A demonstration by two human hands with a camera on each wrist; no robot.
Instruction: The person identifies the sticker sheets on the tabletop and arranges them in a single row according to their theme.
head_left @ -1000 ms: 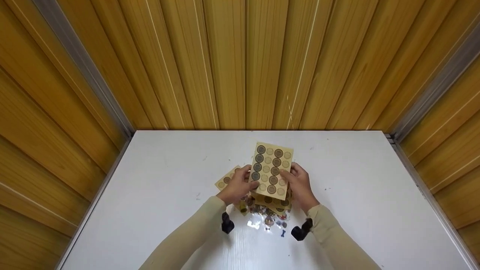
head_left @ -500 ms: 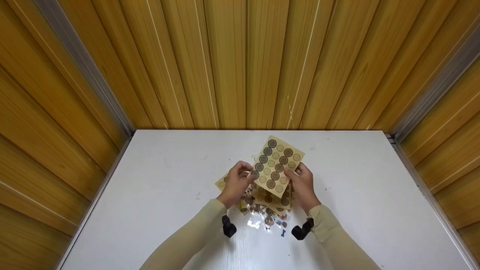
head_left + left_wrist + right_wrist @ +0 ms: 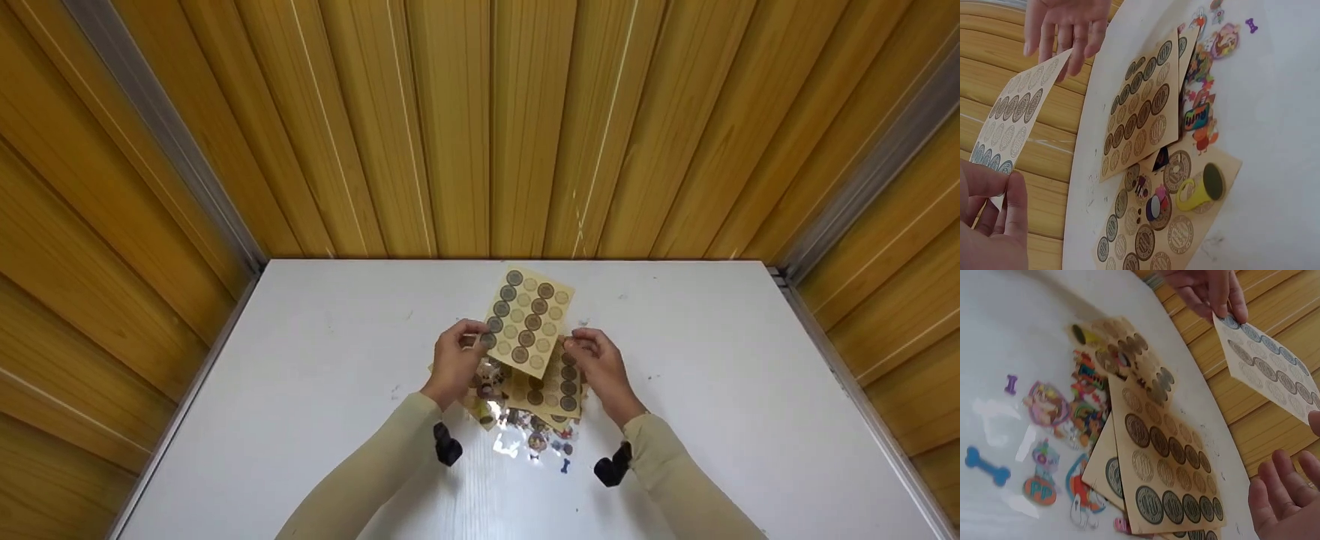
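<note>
My left hand [image 3: 456, 361] pinches a tan sheet of round stickers [image 3: 528, 319] at its lower left corner, between thumb and fingers. The sheet, printed with rows of dark and pale circles, is raised and tilted over the pile. By its right edge my right hand [image 3: 602, 369] holds nothing; its fingers are loosely bent and spread in the right wrist view. Below lie more tan sticker sheets [image 3: 1145, 112], overlapping each other. Another tan sheet [image 3: 1182, 239] bears cartoon pictures, among them a yellow mug [image 3: 1207, 188].
Glossy cartoon stickers, including a blue bone [image 3: 988, 467] and a puppy badge [image 3: 1047, 404], lie on the near side of the sheets. The white table [image 3: 337, 330] meets wood-patterned walls [image 3: 450, 150] at its back and sides.
The sheet first swung up and right between both hands, then moved left with my left hand. My right hand has let go of it and stands apart.
</note>
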